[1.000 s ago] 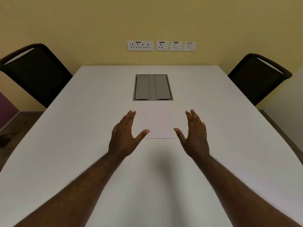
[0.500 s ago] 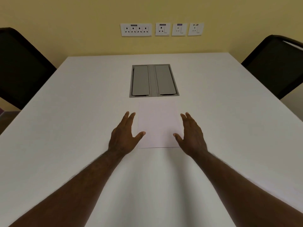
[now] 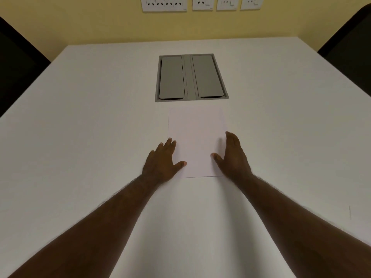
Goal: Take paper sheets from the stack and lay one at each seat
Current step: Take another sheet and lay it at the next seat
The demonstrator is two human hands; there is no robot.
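Both hands are being held flat and open at the near end of the paper stack (image 3: 196, 137), which is lying at the centre of the frame on the white table (image 3: 80, 127). The left hand (image 3: 162, 163) is being placed at the stack's lower left corner, with fingers straight and close together over the left edge and the thumb spread out onto the paper; nothing is being gripped. The right hand (image 3: 233, 157) is being set along the stack's right edge, tilted partly on its side, with fingers extended and the thumb reaching onto the sheet; whether the edge is actually being touched cannot be told. The two hands are being kept apart, with the width of the paper between them.

Just beyond the stack's far edge, a grey recessed cable box (image 3: 191, 77) with two closed flaps is being shown set into the tabletop. Black chair backs are being cut off at the upper left (image 3: 16, 63) and upper right (image 3: 349, 39) of the frame. White wall sockets (image 3: 200, 3) are being seen along the top edge, on the yellow wall (image 3: 100, 23).
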